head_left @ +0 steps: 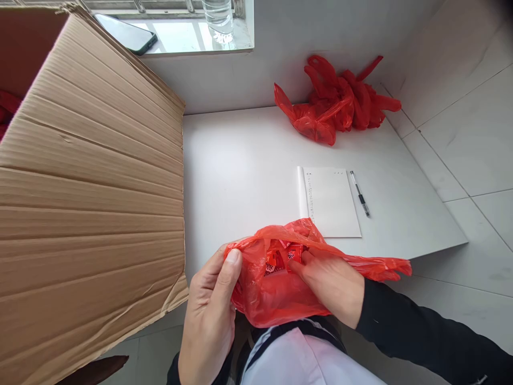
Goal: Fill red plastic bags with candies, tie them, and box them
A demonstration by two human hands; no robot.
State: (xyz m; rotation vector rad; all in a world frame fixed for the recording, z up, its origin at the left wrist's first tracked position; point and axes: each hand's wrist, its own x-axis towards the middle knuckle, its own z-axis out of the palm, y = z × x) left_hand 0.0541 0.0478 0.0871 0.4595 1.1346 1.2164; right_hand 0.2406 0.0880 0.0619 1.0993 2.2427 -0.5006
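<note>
A thin red plastic bag (276, 305) is held over the front edge of the white table, its mouth spread toward me. My left hand (212, 299) pinches the left rim of the bag between thumb and fingers. Inside the mouth, my right hand (334, 283) has its thumb and fingers closed at a small red packet (295, 251) with printed characters. Other small red printed packets (273, 259) lie deeper in the bag. Part of the right fingers is hidden by the packet and the bag. One bag handle (385, 266) trails to the right past my wrist.
A large cardboard box (100, 203) stands along the left. An open notepad (332, 203) and a pen (360, 193) lie on the white table (236, 166). Crumpled red bags (336, 104) sit at the back wall. A phone (126, 33) and a clear bottle (219, 21) occupy the sill.
</note>
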